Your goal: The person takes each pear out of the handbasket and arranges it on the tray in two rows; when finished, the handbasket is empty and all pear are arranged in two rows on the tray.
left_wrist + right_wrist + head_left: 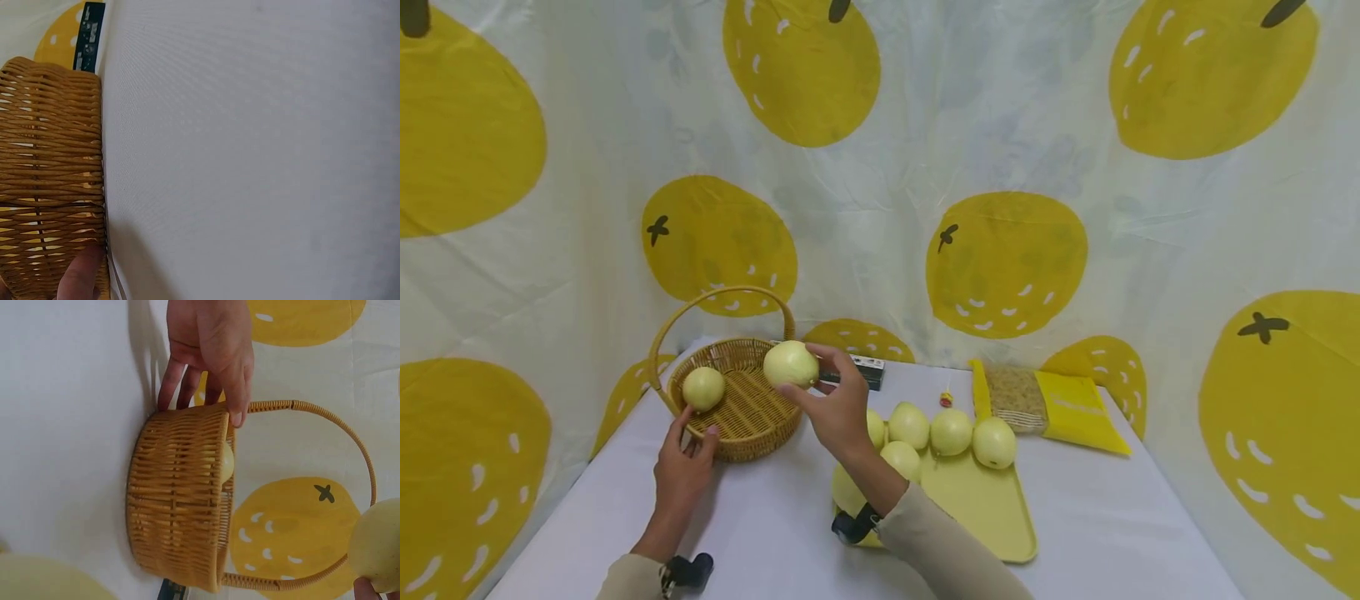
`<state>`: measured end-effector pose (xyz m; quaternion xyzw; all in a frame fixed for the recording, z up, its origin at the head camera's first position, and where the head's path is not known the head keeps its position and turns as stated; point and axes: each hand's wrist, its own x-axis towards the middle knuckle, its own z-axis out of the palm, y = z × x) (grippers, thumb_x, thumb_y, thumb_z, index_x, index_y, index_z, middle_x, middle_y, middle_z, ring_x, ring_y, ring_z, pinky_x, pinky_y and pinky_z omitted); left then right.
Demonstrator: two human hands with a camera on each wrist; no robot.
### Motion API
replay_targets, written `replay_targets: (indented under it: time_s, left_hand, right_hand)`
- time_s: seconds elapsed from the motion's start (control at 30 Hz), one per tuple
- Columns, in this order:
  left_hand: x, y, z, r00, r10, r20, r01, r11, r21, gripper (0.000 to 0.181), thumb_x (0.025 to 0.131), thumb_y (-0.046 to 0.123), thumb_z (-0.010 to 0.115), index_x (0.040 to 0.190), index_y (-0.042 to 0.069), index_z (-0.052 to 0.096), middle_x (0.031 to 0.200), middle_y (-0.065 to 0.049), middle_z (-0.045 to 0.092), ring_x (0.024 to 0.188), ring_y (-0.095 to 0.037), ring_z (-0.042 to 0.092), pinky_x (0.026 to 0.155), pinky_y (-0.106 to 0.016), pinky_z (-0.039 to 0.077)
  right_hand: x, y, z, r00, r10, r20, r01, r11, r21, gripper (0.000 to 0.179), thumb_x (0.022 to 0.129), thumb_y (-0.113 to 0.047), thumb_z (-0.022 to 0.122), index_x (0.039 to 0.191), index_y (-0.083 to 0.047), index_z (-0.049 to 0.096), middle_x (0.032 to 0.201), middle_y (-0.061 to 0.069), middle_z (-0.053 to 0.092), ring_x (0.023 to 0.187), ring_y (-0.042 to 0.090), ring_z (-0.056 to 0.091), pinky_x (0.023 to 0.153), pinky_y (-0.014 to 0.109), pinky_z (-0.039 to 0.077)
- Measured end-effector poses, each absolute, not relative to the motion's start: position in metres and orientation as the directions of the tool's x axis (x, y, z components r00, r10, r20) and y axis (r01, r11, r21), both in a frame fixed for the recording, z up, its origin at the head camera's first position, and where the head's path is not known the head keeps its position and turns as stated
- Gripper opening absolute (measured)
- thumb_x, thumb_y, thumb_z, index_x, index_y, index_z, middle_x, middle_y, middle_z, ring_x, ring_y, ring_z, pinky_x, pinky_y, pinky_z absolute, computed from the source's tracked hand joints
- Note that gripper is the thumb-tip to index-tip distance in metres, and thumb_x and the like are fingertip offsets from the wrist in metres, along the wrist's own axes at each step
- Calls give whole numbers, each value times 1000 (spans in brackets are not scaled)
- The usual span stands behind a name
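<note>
My right hand holds a round, pale yellow-green pear between thumb and fingers, up over the right rim of a wicker basket. In the right wrist view the same speckled pear shows at the right edge. Another pear lies inside the basket at its left. My left hand rests on the basket's near left side, its fairly straight fingers against the wall and one digit at the rim, as the right wrist view shows. A fingertip touches the weave low down in the left wrist view.
Right of the basket, a yellow tray bears several more pears. Behind it lie a yellow packet and a small red-and-yellow item. A dark box stands behind my right hand. The basket's handle arches upright.
</note>
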<state>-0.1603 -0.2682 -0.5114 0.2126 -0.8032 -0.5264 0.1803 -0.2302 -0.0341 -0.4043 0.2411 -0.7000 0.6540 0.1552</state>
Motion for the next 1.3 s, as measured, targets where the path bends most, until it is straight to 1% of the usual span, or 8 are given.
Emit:
replay_targets:
  time_s: [0.23,0.5,0.77,0.9,1.03,1.13,1.3]
  left_hand:
    - [-159,-268,-511,-849,-523,71,-149,367,918,75,110,45,52,173,21,17,179,-19,8,154,-54,34,122,-59,42]
    - [-160,-270,-515,-848,-524,80,-136,361,923,74,110,44,52,172,22,19,179,-18,9,154,-53,34,120,-55,44]
    - [-160,-269,-515,-846,-529,75,-142,358,923,74,111,42,53,172,22,18,179,-19,7,154,-56,33,123,-62,40]
    - [-162,-270,-516,-844,-532,70,-149,358,922,74,111,42,53,172,22,18,179,-19,8,154,-56,33,124,-62,39]
    - [-162,-270,-515,-846,-530,65,-153,357,922,75,110,44,53,172,21,18,179,-19,8,154,-56,33,124,-63,38]
    - [-161,-269,-513,-848,-526,62,-152,354,923,75,110,45,52,172,22,17,179,-18,7,154,-56,32,125,-62,37]
    - [-159,-270,-511,-853,-518,62,-151,358,921,75,110,45,52,173,22,17,179,-18,7,154,-55,33,124,-62,39]
  right_hand:
    - [-225,-6,-407,-834,-161,528,-541,44,-840,62,82,-20,95,137,-20,68,135,-5,68,119,18,67,95,32,66]
    - [-217,23,-410,-861,-158,483,-499,85,-863,61,82,-19,95,136,-27,68,137,-9,67,121,15,65,98,32,65]
    - [-211,41,-414,-876,-120,467,-479,97,-872,61,80,-19,96,134,-25,70,136,-8,68,122,17,65,95,31,65]
    - [-209,51,-415,-884,-111,455,-466,107,-878,60,79,-18,97,132,-27,71,133,-9,69,122,17,65,93,30,65]
    - [-207,62,-419,-894,-105,435,-444,84,-892,61,78,-15,97,131,-26,71,133,-5,69,122,21,65,93,30,66]
    - [-207,71,-423,-902,-95,422,-428,61,-902,61,77,-12,97,132,-22,71,135,-1,69,122,25,65,93,31,66]
    - [-204,89,-431,-926,-65,372,-376,78,-923,61,79,-11,96,133,-19,70,136,2,69,124,25,66,92,29,66]
